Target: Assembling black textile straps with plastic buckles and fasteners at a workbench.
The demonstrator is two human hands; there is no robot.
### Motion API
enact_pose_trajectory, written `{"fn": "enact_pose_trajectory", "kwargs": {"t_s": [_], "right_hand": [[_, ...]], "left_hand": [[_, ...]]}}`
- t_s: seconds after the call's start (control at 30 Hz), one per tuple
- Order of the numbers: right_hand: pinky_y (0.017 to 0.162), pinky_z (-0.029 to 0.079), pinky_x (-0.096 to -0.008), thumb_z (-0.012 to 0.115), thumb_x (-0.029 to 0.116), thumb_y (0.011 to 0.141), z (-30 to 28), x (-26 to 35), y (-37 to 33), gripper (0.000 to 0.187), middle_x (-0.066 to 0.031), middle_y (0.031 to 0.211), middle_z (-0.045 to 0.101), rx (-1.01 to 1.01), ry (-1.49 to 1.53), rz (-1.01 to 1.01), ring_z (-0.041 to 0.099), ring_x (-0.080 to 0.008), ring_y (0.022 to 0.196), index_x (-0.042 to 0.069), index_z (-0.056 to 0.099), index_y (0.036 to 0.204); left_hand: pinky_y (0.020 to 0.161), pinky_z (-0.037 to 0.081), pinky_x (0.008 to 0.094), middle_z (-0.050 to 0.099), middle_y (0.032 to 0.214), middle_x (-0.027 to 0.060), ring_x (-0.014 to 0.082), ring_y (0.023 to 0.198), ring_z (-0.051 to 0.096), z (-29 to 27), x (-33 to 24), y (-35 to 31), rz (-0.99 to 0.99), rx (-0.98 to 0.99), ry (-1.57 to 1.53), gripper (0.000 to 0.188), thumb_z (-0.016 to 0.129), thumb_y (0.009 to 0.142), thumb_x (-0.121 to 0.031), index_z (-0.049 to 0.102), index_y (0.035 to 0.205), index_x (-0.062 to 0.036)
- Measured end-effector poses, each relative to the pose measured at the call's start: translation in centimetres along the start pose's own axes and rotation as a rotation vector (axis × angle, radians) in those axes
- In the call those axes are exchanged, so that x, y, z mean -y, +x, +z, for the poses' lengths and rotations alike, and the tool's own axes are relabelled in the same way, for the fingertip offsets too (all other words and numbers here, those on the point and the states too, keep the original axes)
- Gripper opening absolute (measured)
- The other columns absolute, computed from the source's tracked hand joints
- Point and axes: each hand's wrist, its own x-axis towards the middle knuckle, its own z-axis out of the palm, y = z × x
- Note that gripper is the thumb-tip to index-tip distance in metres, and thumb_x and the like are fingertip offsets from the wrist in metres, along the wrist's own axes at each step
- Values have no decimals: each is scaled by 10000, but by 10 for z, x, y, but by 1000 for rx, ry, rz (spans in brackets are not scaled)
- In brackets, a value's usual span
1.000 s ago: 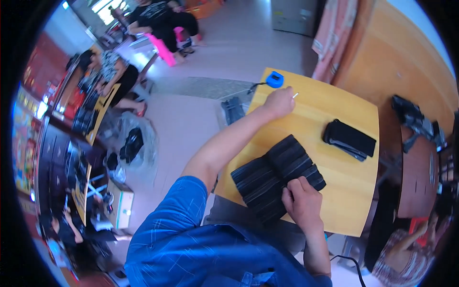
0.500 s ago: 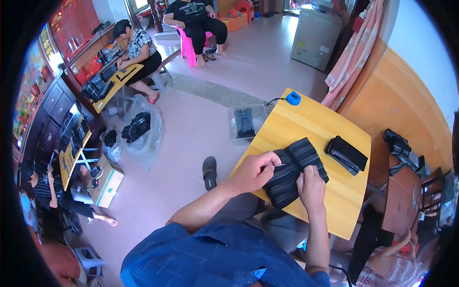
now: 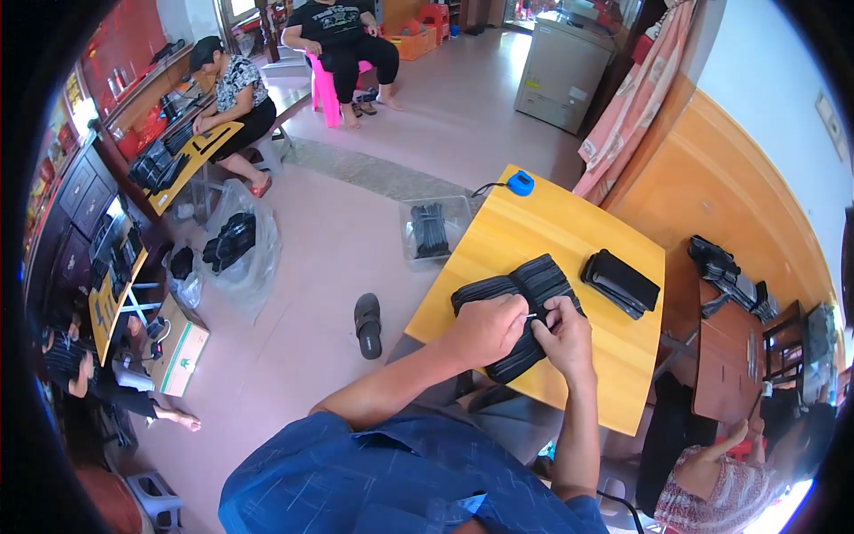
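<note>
A thick bundle of black, ribbed fabric-like strips (image 3: pixel 544 278) lies on the light wooden table (image 3: pixel 525 218), drawn in at its middle. Over it my left hand (image 3: pixel 492 331) is closed, pinching a thin whitish strip (image 3: pixel 532 316) whose short end shows between my hands. My right hand (image 3: pixel 567 338) faces it with bent fingers, thumb and forefinger close to that strip; what they grip is not clear. Right of the bundle rests a stack of flat black pieces (image 3: pixel 620 283).
A blue tape measure (image 3: pixel 520 183) lies at the table's far corner. Beyond the left edge, a clear plastic bin (image 3: pixel 434 233) holds dark strips. A dark slipper (image 3: pixel 367 326) is on the floor. Several people sit around the room, one at another wooden table (image 3: pixel 213 141).
My left hand has moved right across the bundle, and my right hand has come up beside it. The hands now nearly meet over the bundle's middle. The whole view has shifted slightly.
</note>
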Motion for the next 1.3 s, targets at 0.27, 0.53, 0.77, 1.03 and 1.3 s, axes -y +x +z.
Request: {"fn": "enact_pose_trajectory", "kwargs": {"t_s": [0.27, 0.53, 0.77, 1.03, 1.3], "right_hand": [[595, 505, -393, 816, 184, 793, -1, -2, -1, 258, -114, 657, 626, -14, -81, 102, 620, -277, 594, 24, 626, 724], [582, 486, -348, 821, 157, 799, 5, -1, -3, 242, -96, 647, 610, -107, 46, 141, 600, -218, 576, 20, 625, 767], [568, 478, -333, 820, 137, 805, 5, -5, -5, 191, -88, 641, 605, -69, 59, 109, 574, -190, 556, 18, 671, 817], [588, 471, -267, 823, 94, 826, 7, -21, -11, 162, -19, 659, 605, -56, 238, 187, 536, -82, 604, -1, 696, 863], [576, 477, -278, 835, 111, 795, 15, -11, -2, 177, -24, 698, 610, -142, 172, 116, 556, -117, 579, 39, 699, 883]], "left_hand": [[633, 529, 469, 681, 848, 135, 367, 781, 685, 16, 11, 2, -72, 63, 77, 66, 598, 984, -142, 587, 995, -77], [590, 514, 493, 693, 804, 129, 368, 736, 693, 8, 9, 11, -60, 122, 122, 64, 599, 965, -129, 556, 981, -84], [592, 512, 490, 669, 759, 138, 367, 708, 678, 8, 15, 6, -78, 170, 108, 73, 633, 921, -141, 587, 945, -88], [612, 510, 485, 630, 748, 140, 365, 715, 660, 11, 15, 5, -60, 206, 100, 71, 648, 905, -131, 613, 878, -75], [615, 525, 432, 675, 784, 134, 353, 733, 682, 2, 20, 12, -77, 117, 122, 22, 664, 883, -83, 660, 868, -67]]}}
